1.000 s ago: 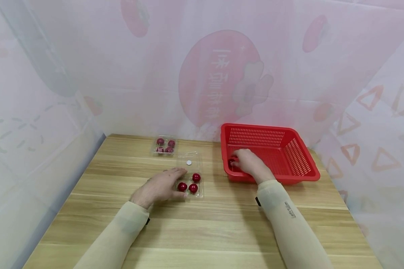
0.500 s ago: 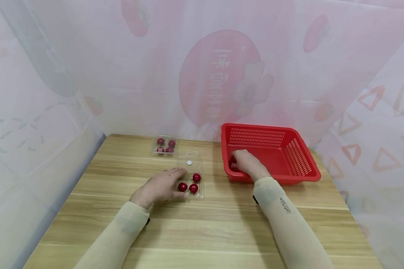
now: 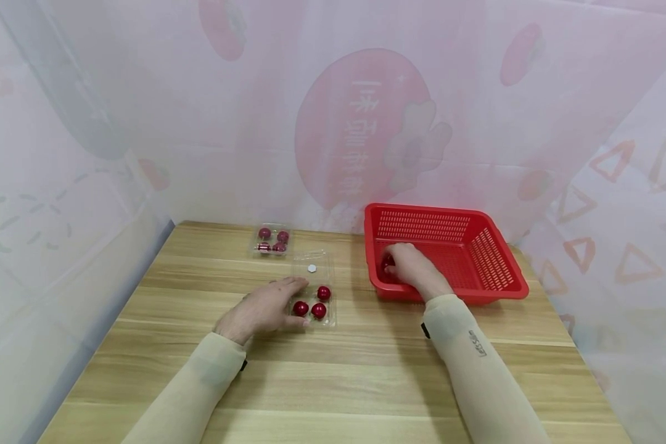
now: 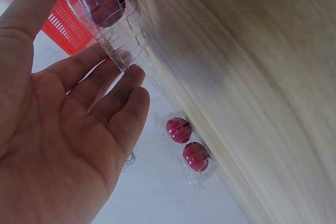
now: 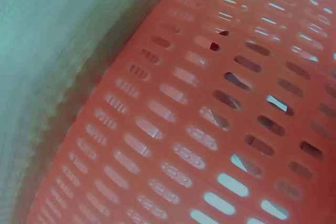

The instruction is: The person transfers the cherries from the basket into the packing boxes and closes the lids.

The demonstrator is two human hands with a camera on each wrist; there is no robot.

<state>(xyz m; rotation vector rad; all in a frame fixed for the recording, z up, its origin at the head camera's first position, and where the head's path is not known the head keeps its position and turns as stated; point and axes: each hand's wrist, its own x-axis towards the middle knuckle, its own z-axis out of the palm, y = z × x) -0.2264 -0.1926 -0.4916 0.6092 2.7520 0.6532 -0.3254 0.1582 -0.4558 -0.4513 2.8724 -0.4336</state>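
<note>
My left hand (image 3: 263, 308) rests at the left side of an open clear plastic box (image 3: 323, 276), its relaxed fingertips touching the edge in the left wrist view. Inside lie three glossy round fruits that look like cherries (image 3: 319, 311); a white sticker (image 3: 312, 268) is on the lid. My right hand (image 3: 413, 268) reaches down into the left end of a red plastic basket (image 3: 485, 262). Something dark red (image 3: 387, 262) shows beside its fingers; whether they hold it cannot be told. The right wrist view has only the basket's slotted wall (image 5: 173, 93), with the hand hidden.
A second clear box (image 3: 271, 240), closed, stands behind the first and contains several cherries. The wooden table (image 3: 333, 382) extends toward the front. A printed white and pink curtain (image 3: 227, 166) hangs behind it, close to the basket's back.
My right hand has stayed within the basket's left end, its wrist and fingers shifting slightly over the dark red thing. My left hand and the boxes stay where they were.
</note>
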